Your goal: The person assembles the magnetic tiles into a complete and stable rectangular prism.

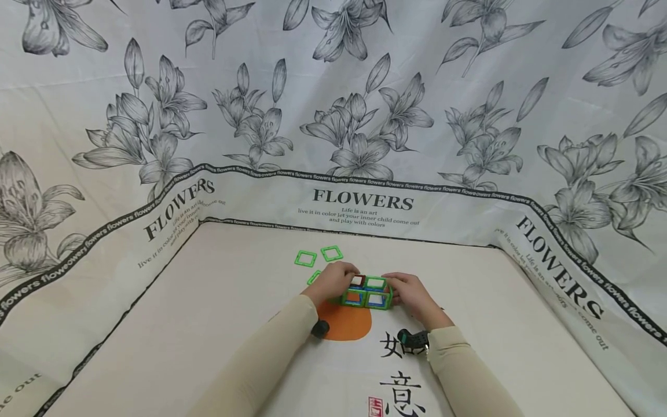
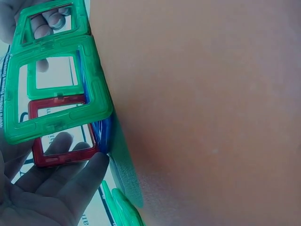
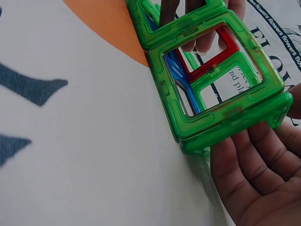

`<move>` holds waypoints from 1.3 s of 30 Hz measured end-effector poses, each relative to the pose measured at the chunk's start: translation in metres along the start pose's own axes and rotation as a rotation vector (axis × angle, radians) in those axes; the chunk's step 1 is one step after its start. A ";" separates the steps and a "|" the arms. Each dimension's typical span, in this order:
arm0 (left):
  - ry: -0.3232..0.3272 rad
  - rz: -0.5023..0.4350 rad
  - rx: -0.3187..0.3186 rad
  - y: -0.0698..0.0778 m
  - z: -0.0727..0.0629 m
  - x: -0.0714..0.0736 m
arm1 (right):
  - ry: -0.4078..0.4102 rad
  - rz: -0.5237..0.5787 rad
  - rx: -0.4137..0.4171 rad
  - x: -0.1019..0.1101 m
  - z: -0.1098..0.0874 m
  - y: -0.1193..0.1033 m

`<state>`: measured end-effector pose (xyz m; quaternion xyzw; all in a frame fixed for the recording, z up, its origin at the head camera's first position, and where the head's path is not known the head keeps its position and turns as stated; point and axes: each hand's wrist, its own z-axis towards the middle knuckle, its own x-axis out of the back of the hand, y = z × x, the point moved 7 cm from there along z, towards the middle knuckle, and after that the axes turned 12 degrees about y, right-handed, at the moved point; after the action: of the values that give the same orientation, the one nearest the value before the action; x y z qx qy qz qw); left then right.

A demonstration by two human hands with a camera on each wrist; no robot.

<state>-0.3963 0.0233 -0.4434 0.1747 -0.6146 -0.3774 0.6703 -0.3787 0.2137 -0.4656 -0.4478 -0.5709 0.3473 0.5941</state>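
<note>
Here, both hands grip the tile box endwise

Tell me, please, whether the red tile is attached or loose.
Attached, seemingly: both wrist views show the red tile edge to edge with a green tile.

From the bottom edge, the left arm and right arm extend toward the middle of the head view, where the left hand and right hand (the left slightly higher in the picture) face each other, both gripping.
</note>
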 end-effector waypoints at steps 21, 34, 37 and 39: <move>0.023 0.019 0.039 -0.016 0.003 0.027 | -0.034 0.072 0.018 0.009 -0.009 -0.006; 0.095 0.245 0.149 -0.032 -0.004 0.040 | -0.006 0.078 -0.008 0.014 -0.011 0.001; 0.116 0.271 0.164 -0.034 -0.005 0.040 | -0.001 0.088 -0.006 0.015 -0.010 0.004; 0.128 0.306 0.161 -0.035 -0.005 0.040 | -0.003 0.097 0.001 0.015 -0.010 0.004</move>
<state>-0.4030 -0.0299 -0.4408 0.1556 -0.6183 -0.2087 0.7415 -0.3672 0.2275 -0.4630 -0.4742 -0.5492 0.3765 0.5760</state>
